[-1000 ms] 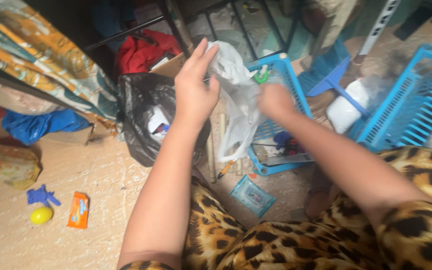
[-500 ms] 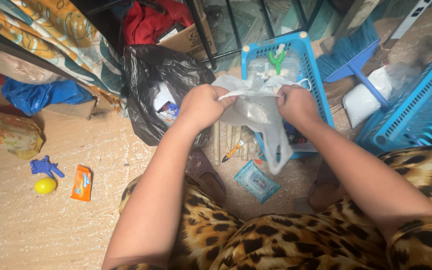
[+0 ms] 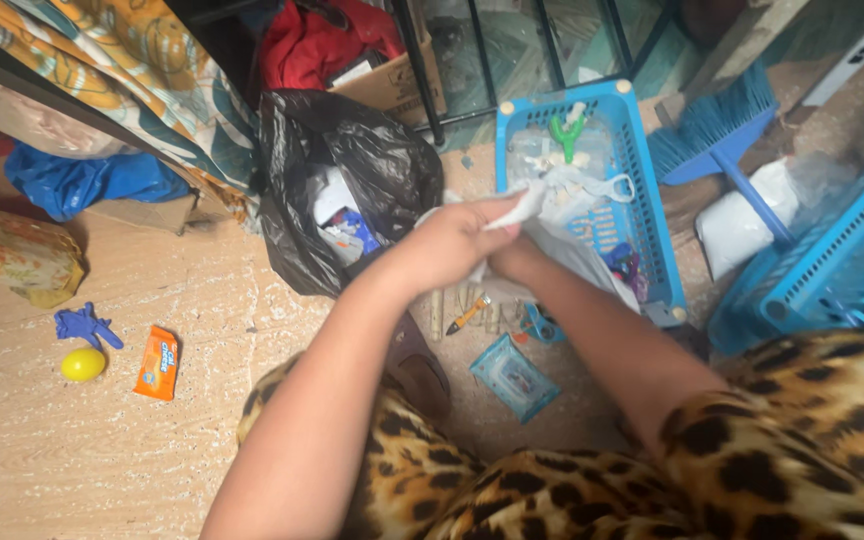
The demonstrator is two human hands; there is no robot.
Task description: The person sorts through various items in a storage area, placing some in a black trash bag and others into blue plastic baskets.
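Observation:
My left hand (image 3: 452, 245) grips the twisted top of a clear plastic bag (image 3: 562, 205), pinching it between thumb and fingers. My right hand (image 3: 514, 262) sits just under and behind the left, mostly hidden by it, also closed on the bag's bunched plastic. The bag hangs over a blue plastic basket (image 3: 642, 190) that holds small items, among them a green one (image 3: 567, 130). An open black rubbish bag (image 3: 352, 170) with wrappers inside stands just left of my hands.
A blue broom (image 3: 722, 150) and a second blue basket (image 3: 832, 260) lie at the right. On the floor are an orange packet (image 3: 158, 362), a yellow egg-shaped ball (image 3: 82, 364), a blue toy (image 3: 85, 324), a small teal box (image 3: 514, 376) and loose small items (image 3: 472, 312).
The bag was held spread open between both raised hands; now both hands have come together and lower, bunching and twisting its top. The view has shifted slightly.

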